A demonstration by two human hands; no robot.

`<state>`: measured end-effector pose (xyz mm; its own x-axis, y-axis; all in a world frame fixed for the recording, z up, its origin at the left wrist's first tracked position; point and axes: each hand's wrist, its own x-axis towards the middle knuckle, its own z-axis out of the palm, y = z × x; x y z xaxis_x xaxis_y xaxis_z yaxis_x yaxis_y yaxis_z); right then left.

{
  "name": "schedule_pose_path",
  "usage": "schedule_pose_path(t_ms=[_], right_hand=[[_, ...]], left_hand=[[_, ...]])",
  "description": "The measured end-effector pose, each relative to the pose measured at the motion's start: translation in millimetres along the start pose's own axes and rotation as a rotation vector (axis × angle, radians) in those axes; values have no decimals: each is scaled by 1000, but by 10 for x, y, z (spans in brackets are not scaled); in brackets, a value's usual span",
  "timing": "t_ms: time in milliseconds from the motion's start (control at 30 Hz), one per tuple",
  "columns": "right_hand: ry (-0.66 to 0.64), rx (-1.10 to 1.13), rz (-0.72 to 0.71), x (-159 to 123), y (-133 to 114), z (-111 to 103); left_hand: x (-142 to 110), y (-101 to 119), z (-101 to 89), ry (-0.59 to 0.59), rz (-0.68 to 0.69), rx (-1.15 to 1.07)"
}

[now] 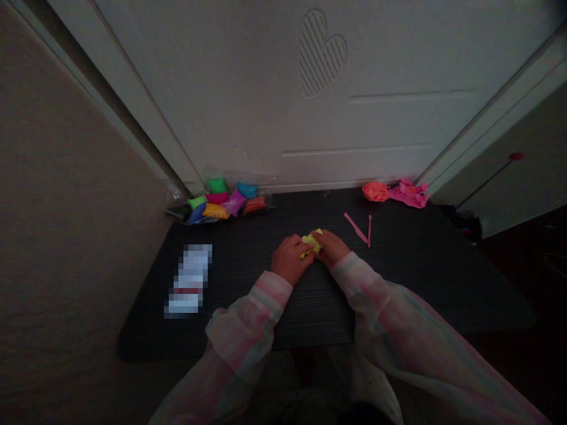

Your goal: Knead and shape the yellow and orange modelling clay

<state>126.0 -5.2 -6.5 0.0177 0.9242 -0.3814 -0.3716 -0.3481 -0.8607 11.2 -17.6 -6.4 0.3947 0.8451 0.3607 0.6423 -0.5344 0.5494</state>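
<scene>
On my remote feed, I see the left hand (291,261) and the right hand (334,248) pinching a crumpled yellow lump (312,240) between them, fingers bent around it, over the middle of the black wood-grained tabletop (443,277); I can't tell whether it touches the surface. Near the right hand I have two slim pink sticks (369,231) lying in a V, and small multicoloured packets (216,211) in clear plastic at the far left edge
</scene>
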Motion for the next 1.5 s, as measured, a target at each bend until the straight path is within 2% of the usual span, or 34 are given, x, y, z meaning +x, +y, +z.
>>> schedule_pose_path(t_ms=[100, 233, 367, 433, 533, 633, 700, 800, 900, 1100, 1200, 1333, 1400, 1500], right_hand=[[19, -22, -11, 6, -10, -3], [72, -60, -32, 17, -44, -27], [78, -118, -45, 29, -59, -62], [79, -197, -84, 41, -49, -86], [107, -332, -174, 73, -24, -137], [120, -374, -222, 105, -5, -178], [134, -367, -239, 111, 4, -176], [123, -346, -264, 87, 14, -127], [93, -351, -348, 34, 14, -62], [180, -599, -608, -117, -32, 16], [185, -662, -699, -215, -48, 78], [97, -640, -731, -348, -13, 186], [9, -654, -717, -401, 20, 224], [-125, -688, -697, -445, 55, 246]], left_hand=[[1, 18, -9, 51, -40, -46], [20, 8, -100, 178, -122, -181], [54, -53, -193, 272, -271, -345], [74, -88, -222, 310, -402, -517], [103, -112, -267, 357, -572, -947], [120, -97, -317, 339, -608, -1315], [126, -84, -328, 323, -607, -1401], [136, -83, -295, 365, -601, -1386], [150, -89, -234, 398, -618, -1342], [153, -47, -153, 288, -714, -1302], [135, -58, -111, 284, -681, -1107], [123, -124, -89, 418, -620, -802], [128, -146, -108, 483, -635, -751], [140, -141, -155, 517, -667, -746]])
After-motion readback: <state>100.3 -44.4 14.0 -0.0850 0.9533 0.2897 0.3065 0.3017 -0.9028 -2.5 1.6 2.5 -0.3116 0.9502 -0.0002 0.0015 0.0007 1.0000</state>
